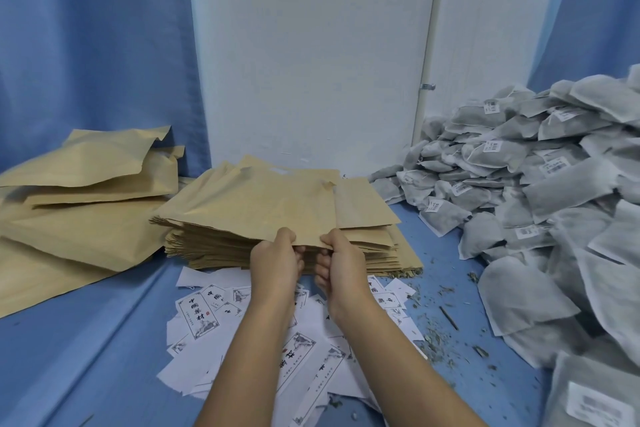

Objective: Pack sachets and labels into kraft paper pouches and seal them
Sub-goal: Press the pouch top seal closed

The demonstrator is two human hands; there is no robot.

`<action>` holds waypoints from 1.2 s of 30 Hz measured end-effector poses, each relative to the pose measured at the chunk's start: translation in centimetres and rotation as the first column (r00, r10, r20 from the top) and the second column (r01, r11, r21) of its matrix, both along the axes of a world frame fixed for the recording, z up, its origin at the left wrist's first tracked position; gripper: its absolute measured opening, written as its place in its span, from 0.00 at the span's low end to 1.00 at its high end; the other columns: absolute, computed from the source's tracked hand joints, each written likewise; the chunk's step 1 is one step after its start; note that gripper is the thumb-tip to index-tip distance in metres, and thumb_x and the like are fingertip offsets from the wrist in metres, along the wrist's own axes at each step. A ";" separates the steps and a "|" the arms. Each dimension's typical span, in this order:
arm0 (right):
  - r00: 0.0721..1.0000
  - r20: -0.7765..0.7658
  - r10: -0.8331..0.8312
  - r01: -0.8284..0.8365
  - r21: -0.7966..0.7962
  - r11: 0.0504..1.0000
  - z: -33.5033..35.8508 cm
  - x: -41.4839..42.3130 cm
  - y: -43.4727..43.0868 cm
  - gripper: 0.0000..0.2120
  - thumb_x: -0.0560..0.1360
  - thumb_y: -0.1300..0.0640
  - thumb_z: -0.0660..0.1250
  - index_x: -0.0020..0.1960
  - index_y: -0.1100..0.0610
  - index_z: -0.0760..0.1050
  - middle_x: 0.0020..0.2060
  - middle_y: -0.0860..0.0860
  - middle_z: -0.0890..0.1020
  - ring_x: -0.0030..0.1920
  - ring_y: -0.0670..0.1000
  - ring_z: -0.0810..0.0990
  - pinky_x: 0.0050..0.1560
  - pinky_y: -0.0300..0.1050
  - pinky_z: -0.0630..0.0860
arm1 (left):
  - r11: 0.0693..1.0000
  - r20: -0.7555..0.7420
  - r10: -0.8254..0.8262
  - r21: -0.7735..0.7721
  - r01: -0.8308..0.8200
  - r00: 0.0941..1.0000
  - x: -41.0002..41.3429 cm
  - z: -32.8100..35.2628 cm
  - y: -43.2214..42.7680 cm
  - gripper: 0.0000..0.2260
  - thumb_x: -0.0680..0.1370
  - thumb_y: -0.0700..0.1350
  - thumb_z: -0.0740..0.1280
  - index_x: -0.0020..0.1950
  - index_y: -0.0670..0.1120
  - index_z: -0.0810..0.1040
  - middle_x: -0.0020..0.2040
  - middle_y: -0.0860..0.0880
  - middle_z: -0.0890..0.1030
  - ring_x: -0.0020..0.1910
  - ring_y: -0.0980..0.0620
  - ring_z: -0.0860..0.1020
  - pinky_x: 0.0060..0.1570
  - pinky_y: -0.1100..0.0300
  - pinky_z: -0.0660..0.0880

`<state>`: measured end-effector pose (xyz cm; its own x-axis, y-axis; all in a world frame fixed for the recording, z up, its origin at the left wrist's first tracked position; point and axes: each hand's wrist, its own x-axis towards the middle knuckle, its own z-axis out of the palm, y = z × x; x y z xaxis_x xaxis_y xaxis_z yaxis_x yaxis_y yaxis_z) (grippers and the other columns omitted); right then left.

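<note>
A kraft paper pouch (256,204) lies tilted on top of a stack of flat pouches (377,253) in the middle of the blue cloth. My left hand (275,260) and my right hand (341,262) both pinch its near edge, thumbs on top, close together. White printed labels (199,314) lie scattered under my forearms. A big heap of grey sachets (540,204) with small barcode tags fills the right side.
Large filled kraft pouches (86,191) are piled at the left. Dried herb crumbs (436,329) litter the cloth between the labels and the sachets. A white wall panel stands behind, with blue curtains on both sides.
</note>
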<state>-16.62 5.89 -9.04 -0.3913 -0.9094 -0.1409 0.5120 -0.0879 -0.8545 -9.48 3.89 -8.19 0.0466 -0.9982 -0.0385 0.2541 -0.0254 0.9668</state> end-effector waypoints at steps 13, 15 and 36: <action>0.996 0.061 -0.065 0.066 -0.005 0.998 -0.6 0.6 0.0 0.15 0.74 0.60 0.61 0.30 0.57 0.62 0.18 0.48 0.62 0.18 0.46 0.57 0.19 0.35 0.55 | 0.998 -0.002 -0.053 0.020 0.053 0.999 -0.2 -0.4 0.1 0.13 0.75 0.41 0.62 0.31 0.41 0.70 0.18 0.53 0.70 0.17 0.57 0.67 0.19 0.68 0.64; 0.997 -0.066 -0.029 0.030 0.018 0.999 -0.4 0.8 0.1 0.16 0.75 0.59 0.62 0.29 0.58 0.66 0.17 0.48 0.64 0.17 0.45 0.59 0.20 0.33 0.57 | 0.994 0.052 -0.111 0.013 0.111 0.992 -0.3 -0.5 0.2 0.14 0.75 0.42 0.62 0.30 0.41 0.70 0.19 0.51 0.70 0.17 0.55 0.67 0.19 0.68 0.64; 0.984 0.087 -0.156 0.153 0.044 0.987 -0.5 -0.4 0.0 0.11 0.75 0.63 0.63 0.36 0.56 0.66 0.18 0.47 0.64 0.18 0.45 0.59 0.19 0.35 0.55 | 0.997 -0.080 0.041 0.074 -0.035 0.996 1.4 -0.6 -0.8 0.12 0.75 0.41 0.63 0.32 0.42 0.69 0.20 0.53 0.67 0.19 0.57 0.61 0.19 0.67 0.57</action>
